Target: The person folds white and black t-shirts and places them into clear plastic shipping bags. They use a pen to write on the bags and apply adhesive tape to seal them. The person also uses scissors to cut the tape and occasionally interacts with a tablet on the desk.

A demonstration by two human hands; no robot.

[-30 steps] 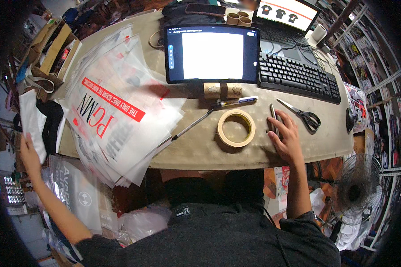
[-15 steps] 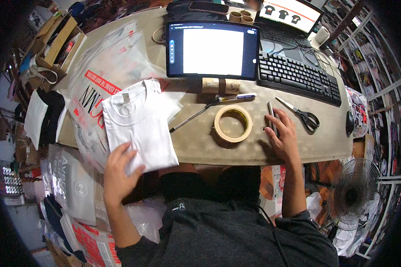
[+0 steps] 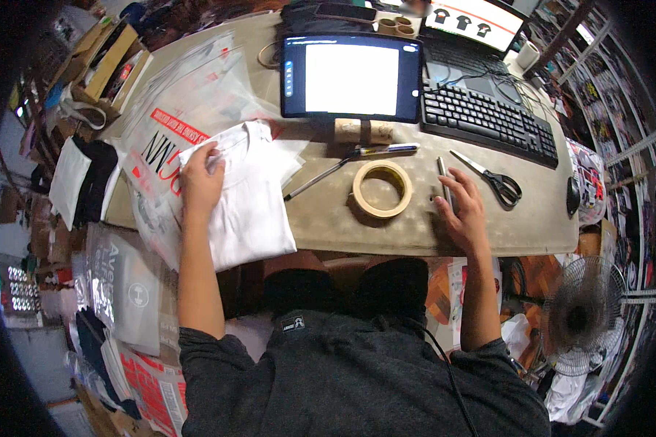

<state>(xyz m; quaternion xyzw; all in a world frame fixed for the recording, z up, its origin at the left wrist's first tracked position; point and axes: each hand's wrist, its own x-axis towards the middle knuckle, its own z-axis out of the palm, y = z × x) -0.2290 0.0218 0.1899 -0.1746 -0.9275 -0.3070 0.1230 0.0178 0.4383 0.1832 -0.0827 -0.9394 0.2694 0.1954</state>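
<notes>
in the head view, a white shirt (image 3: 251,204), soft, folded into a rough rectangle and lightly creased, lies on the left part of the table (image 3: 321,229), over a fanned pile of thin, translucent plastic bags (image 3: 215,84) with red and black print. its lower fold reaches the near edge. the left hand (image 3: 200,182) rests at the shirt's collar end with its fingers bent; whether they pinch the cloth, i cannot tell. the right hand (image 3: 463,211) lies low, fingers loosely curled and parted, at a slim, silvery stick-like thing (image 3: 442,167); whether it is gripped is unclear.

between the hands sits a smooth, pale ring of tape (image 3: 358,195). scissors (image 3: 493,178) with black loop handles lie near the right hand, a short brown cardboard roll (image 3: 353,131) in front of the flat tablet (image 3: 351,79).

at the far left, an open, stiff-walled cardboard box (image 3: 106,65) holds dark items and something small and red. at the right, a clear bag (image 3: 587,182) shows red, white and dark contents.
</notes>
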